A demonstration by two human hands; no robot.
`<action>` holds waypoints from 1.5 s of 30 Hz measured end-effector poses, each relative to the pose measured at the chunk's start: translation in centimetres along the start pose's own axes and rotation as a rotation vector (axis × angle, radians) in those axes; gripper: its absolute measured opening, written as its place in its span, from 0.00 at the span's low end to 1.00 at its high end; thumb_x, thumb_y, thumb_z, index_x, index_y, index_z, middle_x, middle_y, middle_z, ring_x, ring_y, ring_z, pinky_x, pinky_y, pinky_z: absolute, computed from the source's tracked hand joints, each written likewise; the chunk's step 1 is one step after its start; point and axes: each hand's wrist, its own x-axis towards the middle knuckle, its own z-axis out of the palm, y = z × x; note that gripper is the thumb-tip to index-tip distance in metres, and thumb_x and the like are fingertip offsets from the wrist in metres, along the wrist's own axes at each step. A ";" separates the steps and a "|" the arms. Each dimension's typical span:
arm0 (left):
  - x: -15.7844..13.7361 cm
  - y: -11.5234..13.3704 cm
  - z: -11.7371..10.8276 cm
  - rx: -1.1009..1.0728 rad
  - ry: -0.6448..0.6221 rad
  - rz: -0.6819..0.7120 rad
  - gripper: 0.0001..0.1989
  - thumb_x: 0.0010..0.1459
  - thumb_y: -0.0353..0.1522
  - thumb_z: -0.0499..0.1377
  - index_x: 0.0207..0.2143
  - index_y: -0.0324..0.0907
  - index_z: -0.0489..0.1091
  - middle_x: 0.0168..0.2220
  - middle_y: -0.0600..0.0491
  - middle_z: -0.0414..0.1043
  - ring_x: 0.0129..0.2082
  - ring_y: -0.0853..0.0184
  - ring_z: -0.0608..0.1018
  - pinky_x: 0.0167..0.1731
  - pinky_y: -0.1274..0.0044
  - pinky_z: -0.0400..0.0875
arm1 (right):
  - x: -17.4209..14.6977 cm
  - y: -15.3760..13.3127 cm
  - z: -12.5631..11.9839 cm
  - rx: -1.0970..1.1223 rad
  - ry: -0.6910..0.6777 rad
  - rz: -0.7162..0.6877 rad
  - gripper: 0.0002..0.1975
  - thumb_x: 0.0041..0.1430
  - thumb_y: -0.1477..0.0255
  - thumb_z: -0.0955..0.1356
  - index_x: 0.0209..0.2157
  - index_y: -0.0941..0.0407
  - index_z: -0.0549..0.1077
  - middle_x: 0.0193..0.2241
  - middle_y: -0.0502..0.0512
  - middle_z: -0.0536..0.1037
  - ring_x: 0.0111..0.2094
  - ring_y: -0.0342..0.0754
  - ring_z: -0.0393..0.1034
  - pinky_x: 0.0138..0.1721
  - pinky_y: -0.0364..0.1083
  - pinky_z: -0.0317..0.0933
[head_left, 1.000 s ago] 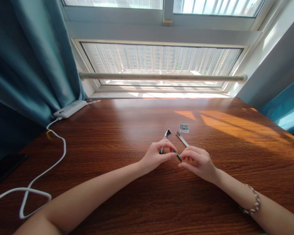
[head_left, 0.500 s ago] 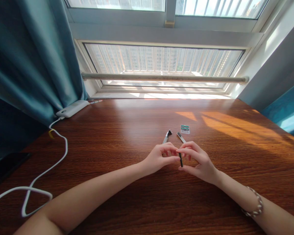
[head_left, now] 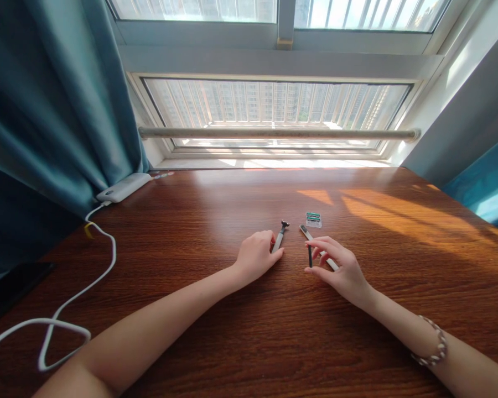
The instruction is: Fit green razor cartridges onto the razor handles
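A razor (head_left: 279, 241) with a pale grey handle and a dark, bladeless-looking head lies on the table in the head view. My left hand (head_left: 257, 255) is closed around its lower handle, thumb on the near side. My right hand (head_left: 343, 270) pinches a small thin black bar (head_left: 310, 256) upright by its two ends, between thumb and fingertips; its exact kind cannot be made out. Beneath the right fingers lies a white toothbrush (head_left: 328, 261) with dark bristles, partly hidden. Just beyond it sits a clear case (head_left: 314, 219) holding green-and-black razor cartridges.
The brown wooden table (head_left: 216, 342) reaches to the window. At left, a white power bank (head_left: 124, 188) trails a white cable (head_left: 114, 249). A black flat device (head_left: 16, 287) lies by the left edge, near a blue curtain (head_left: 66, 99). Sunlight falls across the table's right side.
My left hand has left the black bar, moved left and closed on the razor handle. My right hand keeps the bar, slightly higher, and more of the toothbrush shows.
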 end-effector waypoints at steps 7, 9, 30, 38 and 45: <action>0.1 0.0 -0.1 -0.138 0.000 -0.043 0.06 0.49 0.35 0.53 0.25 0.41 0.60 0.23 0.55 0.66 0.25 0.68 0.68 0.25 0.77 0.58 | 0.1 -0.2 0.0 0.093 0.062 0.136 0.20 0.45 0.70 0.70 0.42 0.54 0.68 0.38 0.55 0.70 0.33 0.44 0.67 0.28 0.43 0.64; -0.1 0.3 -0.1 -0.371 -0.004 -0.025 0.06 0.49 0.34 0.53 0.26 0.41 0.58 0.23 0.56 0.65 0.23 0.70 0.68 0.24 0.78 0.59 | 0.3 -0.2 0.0 0.185 0.096 0.231 0.20 0.45 0.70 0.70 0.42 0.54 0.68 0.37 0.55 0.72 0.35 0.45 0.68 0.32 0.44 0.65; -1.9 3.7 -1.1 -1.415 -0.263 -0.134 0.10 0.57 0.39 0.49 0.35 0.42 0.56 0.23 0.59 0.56 0.21 0.77 0.58 0.21 0.83 0.51 | 0.8 1.2 -0.4 1.063 0.072 0.482 0.20 0.44 0.70 0.71 0.42 0.51 0.71 0.46 0.54 0.70 0.38 0.43 0.69 0.37 0.43 0.62; -2.9 4.3 -1.1 -1.420 -0.391 -0.081 0.13 0.54 0.38 0.53 0.39 0.41 0.58 0.25 0.57 0.60 0.22 0.75 0.66 0.25 0.80 0.58 | 2.4 2.2 -0.5 1.176 -0.139 0.457 0.23 0.42 0.63 0.71 0.43 0.51 0.70 0.43 0.54 0.72 0.42 0.44 0.67 0.43 0.46 0.59; -2.4 3.8 -1.0 -1.497 -0.380 -0.095 0.11 0.52 0.34 0.56 0.36 0.41 0.58 0.31 0.55 0.63 0.21 0.77 0.65 0.21 0.81 0.55 | 5.3 3.1 0.4 1.276 -0.295 0.460 0.23 0.39 0.70 0.73 0.42 0.53 0.71 0.41 0.52 0.73 0.40 0.41 0.68 0.42 0.41 0.60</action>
